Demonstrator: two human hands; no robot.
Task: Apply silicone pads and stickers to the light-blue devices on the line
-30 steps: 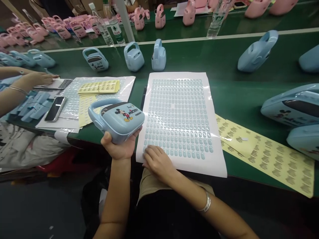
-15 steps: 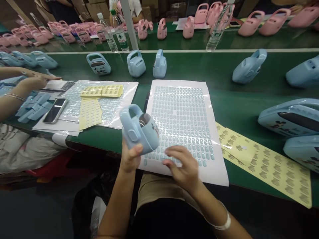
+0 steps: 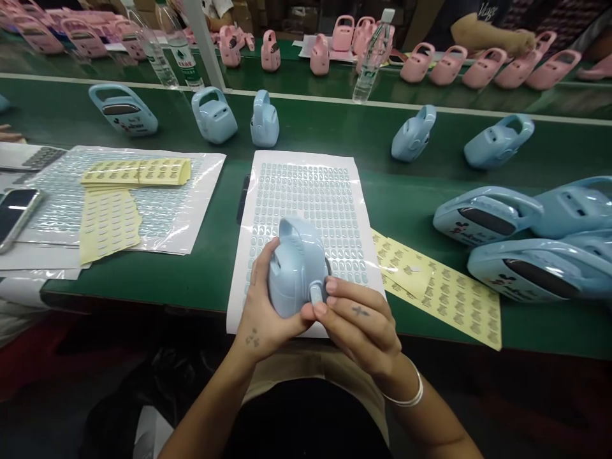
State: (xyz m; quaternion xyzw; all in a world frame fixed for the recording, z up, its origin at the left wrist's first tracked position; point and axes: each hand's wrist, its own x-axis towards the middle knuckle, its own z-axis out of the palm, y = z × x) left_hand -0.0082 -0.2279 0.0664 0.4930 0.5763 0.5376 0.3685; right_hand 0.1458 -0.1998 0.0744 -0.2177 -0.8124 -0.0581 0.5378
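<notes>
A light blue plastic case with a handle (image 3: 294, 271) is held over the near part of a white sheet (image 3: 306, 185) covered in rows of small clear blue stickers. My left hand (image 3: 262, 309) wraps round the case from the left and below. On the right, my right hand (image 3: 366, 325) pinches a small pale sticker (image 3: 316, 293) against the round hinge of the handle, its fingertips touching the case. The side of the case with the dark window faces away to the right and is mostly hidden.
Yellow sticker sheets (image 3: 444, 293) lie right of the white sheet, others (image 3: 112, 217) at left beside a phone (image 3: 18, 213). More blue cases (image 3: 521, 268) stand at right and along the back. Bottles (image 3: 373, 60), pink cases (image 3: 270, 52) and a person's arm (image 3: 497, 38) are beyond.
The blue case has been turned and brought over the white sheet. My right hand has risen from the sheet to the case's side with a sticker. The view has shifted right.
</notes>
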